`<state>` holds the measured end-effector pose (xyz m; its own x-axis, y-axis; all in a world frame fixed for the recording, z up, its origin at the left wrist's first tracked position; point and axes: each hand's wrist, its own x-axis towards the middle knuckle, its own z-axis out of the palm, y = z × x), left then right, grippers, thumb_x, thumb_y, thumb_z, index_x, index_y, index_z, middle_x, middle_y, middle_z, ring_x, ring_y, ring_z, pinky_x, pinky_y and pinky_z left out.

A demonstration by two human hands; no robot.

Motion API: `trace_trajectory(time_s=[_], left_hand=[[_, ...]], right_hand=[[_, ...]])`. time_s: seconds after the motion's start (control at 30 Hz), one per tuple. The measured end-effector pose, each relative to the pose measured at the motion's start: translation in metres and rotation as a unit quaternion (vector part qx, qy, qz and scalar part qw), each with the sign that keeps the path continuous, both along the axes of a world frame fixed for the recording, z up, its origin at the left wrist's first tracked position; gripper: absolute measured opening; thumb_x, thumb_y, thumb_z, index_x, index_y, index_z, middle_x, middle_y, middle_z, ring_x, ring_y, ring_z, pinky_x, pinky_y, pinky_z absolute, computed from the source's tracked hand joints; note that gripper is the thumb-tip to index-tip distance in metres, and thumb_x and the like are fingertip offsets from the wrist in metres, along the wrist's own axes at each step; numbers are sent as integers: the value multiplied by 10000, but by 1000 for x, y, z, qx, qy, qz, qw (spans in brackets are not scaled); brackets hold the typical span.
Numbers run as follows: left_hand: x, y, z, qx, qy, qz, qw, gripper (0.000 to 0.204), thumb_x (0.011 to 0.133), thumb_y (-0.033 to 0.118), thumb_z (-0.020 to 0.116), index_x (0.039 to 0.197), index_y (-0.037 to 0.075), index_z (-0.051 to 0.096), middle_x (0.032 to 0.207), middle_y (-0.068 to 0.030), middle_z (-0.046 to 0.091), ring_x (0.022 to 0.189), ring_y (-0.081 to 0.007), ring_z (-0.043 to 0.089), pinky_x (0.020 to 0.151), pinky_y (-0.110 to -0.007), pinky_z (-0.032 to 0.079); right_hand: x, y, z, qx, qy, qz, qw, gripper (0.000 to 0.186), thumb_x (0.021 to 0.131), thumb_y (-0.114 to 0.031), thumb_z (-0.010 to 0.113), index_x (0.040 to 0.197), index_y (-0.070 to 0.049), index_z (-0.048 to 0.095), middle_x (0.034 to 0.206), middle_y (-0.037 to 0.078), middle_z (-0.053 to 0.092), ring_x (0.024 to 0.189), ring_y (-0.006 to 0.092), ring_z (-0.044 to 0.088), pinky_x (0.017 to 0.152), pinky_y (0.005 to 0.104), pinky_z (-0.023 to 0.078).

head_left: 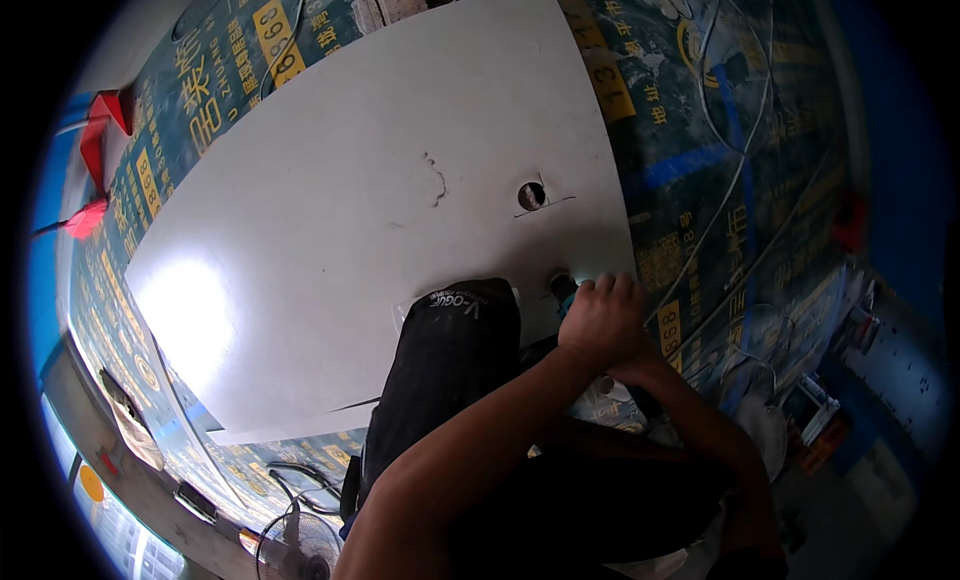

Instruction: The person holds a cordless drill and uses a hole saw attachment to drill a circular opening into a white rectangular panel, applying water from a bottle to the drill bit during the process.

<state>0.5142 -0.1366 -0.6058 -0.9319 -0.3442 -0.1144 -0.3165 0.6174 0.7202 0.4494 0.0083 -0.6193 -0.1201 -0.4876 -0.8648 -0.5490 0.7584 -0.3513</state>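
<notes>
A large white board lies flat on blue floor sheeting with yellow print. A round hole with pencil lines is cut near its right edge. My knee in black trousers rests on the board's near edge. My left hand is closed over a dark and teal power tool at the board's lower right corner. My right forearm comes in from the right and runs under the left hand. The right hand itself is hidden.
White cables trail across the sheeting on the right. Two fans stand near me, one by the bottom edge and a white one on the right. Red objects sit at the far left. Tools and clutter line the right side.
</notes>
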Motion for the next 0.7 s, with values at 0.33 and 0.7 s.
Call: trace_trajectory(time_s=[0.33,0.7], left_hand=[[13,52,-58,-116,21,50,992,311,868,209,544,1128,41,571,1087,-124,584,991,-236,591,786,-363,493],[11,81,-83,-217,38,142,965,333,939,206,494,1220,38,553,1116,-109,587,988,-212,591,811,-340,498]], right_hand=[[-4,-3,-1,-11,-76,-134,988,802,763,-355,759,1396,-39,381,1365,183,465,1271,291,451,1053,415,373],[-8,-1,-1,-79,-11,36,996,889,755,-332,760,1462,-70,288,1485,185,325,1383,322,295,1137,408,250]])
